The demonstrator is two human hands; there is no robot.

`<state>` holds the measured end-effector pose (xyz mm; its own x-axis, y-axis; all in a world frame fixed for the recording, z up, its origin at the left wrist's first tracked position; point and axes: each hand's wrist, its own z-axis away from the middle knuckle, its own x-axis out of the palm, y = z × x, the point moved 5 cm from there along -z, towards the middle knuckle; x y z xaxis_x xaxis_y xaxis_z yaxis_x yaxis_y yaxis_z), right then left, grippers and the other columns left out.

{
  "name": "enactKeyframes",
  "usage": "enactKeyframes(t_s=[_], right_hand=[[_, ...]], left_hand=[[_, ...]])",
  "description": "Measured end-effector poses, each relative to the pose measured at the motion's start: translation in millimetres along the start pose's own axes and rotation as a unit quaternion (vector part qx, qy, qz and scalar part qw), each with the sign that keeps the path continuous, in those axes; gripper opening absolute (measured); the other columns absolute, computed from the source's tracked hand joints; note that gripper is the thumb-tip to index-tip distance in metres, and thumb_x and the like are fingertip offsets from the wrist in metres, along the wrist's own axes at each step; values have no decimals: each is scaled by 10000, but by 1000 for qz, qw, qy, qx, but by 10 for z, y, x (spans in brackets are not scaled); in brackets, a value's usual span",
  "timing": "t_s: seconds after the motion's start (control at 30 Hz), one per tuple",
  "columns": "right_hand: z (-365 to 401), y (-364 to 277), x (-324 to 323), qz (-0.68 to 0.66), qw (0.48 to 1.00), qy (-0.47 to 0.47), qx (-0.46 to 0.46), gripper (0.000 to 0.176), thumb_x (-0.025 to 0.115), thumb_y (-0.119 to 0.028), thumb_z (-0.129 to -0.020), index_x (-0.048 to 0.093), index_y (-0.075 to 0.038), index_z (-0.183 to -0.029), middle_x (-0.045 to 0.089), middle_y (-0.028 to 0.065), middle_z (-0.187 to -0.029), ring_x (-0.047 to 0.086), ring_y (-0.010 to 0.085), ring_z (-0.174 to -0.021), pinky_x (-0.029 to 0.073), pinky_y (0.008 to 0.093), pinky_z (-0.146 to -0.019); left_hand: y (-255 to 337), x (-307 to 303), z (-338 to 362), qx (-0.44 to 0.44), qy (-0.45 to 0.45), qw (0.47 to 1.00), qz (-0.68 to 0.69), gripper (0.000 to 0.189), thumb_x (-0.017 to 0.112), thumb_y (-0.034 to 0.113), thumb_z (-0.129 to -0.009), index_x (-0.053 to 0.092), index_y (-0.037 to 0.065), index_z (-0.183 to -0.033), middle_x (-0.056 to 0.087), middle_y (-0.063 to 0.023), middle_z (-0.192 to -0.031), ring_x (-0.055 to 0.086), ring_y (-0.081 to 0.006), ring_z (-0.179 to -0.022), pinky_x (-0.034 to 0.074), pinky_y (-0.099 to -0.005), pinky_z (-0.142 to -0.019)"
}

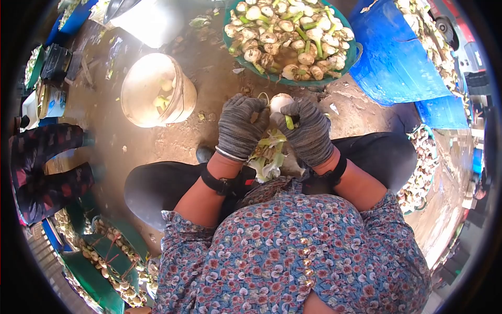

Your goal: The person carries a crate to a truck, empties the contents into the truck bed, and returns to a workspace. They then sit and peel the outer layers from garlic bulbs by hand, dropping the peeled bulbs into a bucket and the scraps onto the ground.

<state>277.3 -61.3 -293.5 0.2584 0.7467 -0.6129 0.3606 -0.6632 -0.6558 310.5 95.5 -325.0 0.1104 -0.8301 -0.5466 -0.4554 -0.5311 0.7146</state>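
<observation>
White bulb is sitting between 2 gloved hands, just beyond the person's knees and near the middle of the view. The left hand is curling closed around its left side. The right hand is pinching narrow on its right side, with a green stalk stub poking out by the thumb.

The grey knit gloves are covering most of the bulb, so only its pale top is showing. Whether either hand is also gripping a blade is impossible to tell. Pale peelings are lying in the lap below the wrists, partly hidden by the forearms.

On the far side, a green basin is holding a heap of trimmed bulbs, and its far rim is running out of the picture. To the left, a white bucket is standing with a few pale pieces inside. A blue sheet is filling the far right, and a round basket of bulbs is peeking out from behind the right knee. At the left edge, another person's patterned trouser legs are showing, the body cut off. Green crates at the near left are fading into the dark lens border.

Everything is resting on bare brown earth that is carrying scattered scraps, under bright daylight.
</observation>
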Motion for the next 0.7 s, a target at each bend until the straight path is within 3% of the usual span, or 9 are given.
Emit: enactKeyframes(t_s=[0.1, 0.17, 0.27, 0.3, 0.4, 0.5, 0.53, 0.6, 0.7], right_hand=[[3, -58, 20, 32, 997, -29, -58, 227, 804, -118, -815, 614, -89, -935, 648, 54, -850, 638, 148, -742, 528, 289, -697], [92, 132, 75, -39, 998, -54, 20, 214, 796, -100, -824, 615, -88, -937, 647, 38, -889, 626, 129, -785, 521, 281, -724], [11, 67, 8, -84, 994, -71, 22, 203, 776, -72, -841, 615, -87, -964, 642, 17, -940, 602, 108, -836, 509, 272, -764], [-33, 9, -24, -90, 993, -73, 4, 202, 768, -63, -848, 615, -87, -977, 640, 11, -956, 594, 102, -851, 504, 269, -777], [34, 171, -21, -116, 983, -71, 127, 203, 757, -50, -854, 622, -85, -1001, 635, 15, -979, 582, 100, -886, 492, 268, -806], [-97, 172, -21, -142, 986, -21, 89, 166, 762, -86, -770, 711, -78, -927, 684, 92, -877, 662, 266, -843, 526, 364, -756], [-150, 141, -24, -119, 990, -28, 65, 165, 765, -84, -767, 709, -81, -922, 684, 92, -879, 660, 270, -844, 522, 372, -759], [-226, 65, -20, -76, 996, -43, 18, 165, 771, -81, -760, 704, -87, -911, 686, 93, -884, 655, 277, -847, 515, 387, -766], [-237, 43, 54, -31, 999, -24, -27, 172, 781, -94, -745, 700, -95, -897, 665, 87, -886, 632, 288, -835, 495, 405, -773]], left_hand=[[-11, -20, -45, 13, -12, 999, -42, 152, 755, 87, -767, 690, 68, -903, 692, -119, -863, 657, -307, -805, 511, -401, -830], [-37, -45, -66, 9, 4, 999, -32, 143, 745, 103, -785, 690, 85, -915, 682, -110, -826, 657, -293, -769, 510, -379, -807], [-453, -18, 28, -233, 4, 964, 131, 129, 671, 119, -885, 663, 30, -978, 694, -81, -854, 646, -180, -779, 526, -326, -766], [-685, -2, 68, -246, 46, 960, 125, 177, 629, 147, -929, 647, 10, -1039, 688, -57, -846, 625, -129, -791, 522, -295, -732], [-969, -300, 27, -394, 78, 901, 165, 201, 643, 136, -915, 651, 21, -1079, 693, -71, -982, 635, -145, -917, 518, -290, -805], [-1022, -407, 39, -246, -31, 949, -197, 274, 720, 98, -816, 673, 66, -1084, 657, -131, -1126, 598, -271, -1096, 470, -347, -955], [-976, -372, 59, -239, -2, 970, -37, 295, 736, 105, -793, 677, 76, -1081, 643, -129, -1159, 571, -285, -1138, 450, -371, -983], [-781, -258, 100, -209, 52, 935, 281, 338, 766, 118, -748, 686, 95, -1076, 616, -125, -1225, 518, -314, -1222, 411, -419, -1039], [-184, -421, -118, 15, 46, 999, 14, 310, 773, 86, -722, 693, 79, -1021, 648, -121, -1143, 565, -371, -1153, 429, -472, -1034]])
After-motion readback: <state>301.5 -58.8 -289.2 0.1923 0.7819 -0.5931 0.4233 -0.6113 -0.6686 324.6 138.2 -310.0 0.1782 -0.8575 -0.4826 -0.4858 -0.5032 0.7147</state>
